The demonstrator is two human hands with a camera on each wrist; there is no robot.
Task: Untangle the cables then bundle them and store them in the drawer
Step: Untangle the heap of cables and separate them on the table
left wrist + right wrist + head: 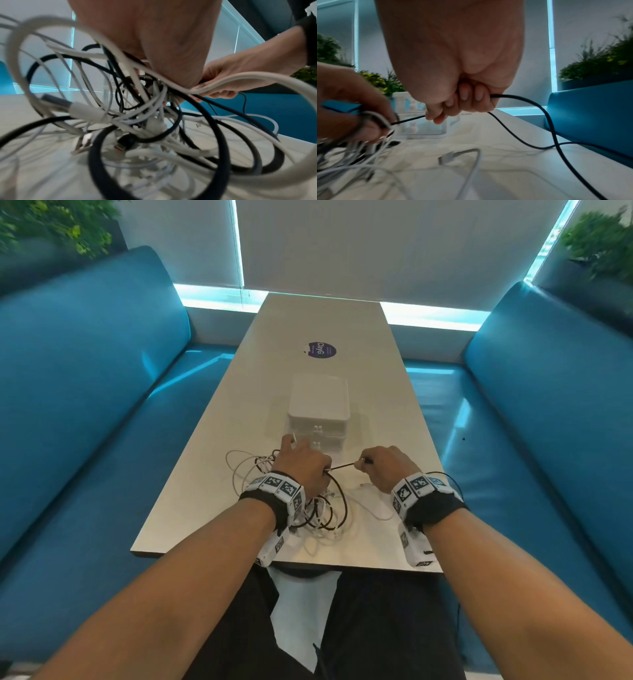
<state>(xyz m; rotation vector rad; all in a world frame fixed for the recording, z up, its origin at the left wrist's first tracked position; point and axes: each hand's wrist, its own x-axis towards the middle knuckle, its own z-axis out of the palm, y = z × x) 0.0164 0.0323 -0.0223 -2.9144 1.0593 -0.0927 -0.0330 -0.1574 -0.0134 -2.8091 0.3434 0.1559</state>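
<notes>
Cables [318,508] lie tangled on the worktop [342,326], partly hidden under the left hand [301,463], whose grip bunches them. Only the right wrist view shows the right hand [453,83] clenched around a black cable [530,105]. Drawer box [318,398] sits just behind.

I see the cable tangle [308,508] low centre on the table [394,412], my left hand [303,462] over it, the drawer unit [318,405] just above, probably touching neither.
</notes>
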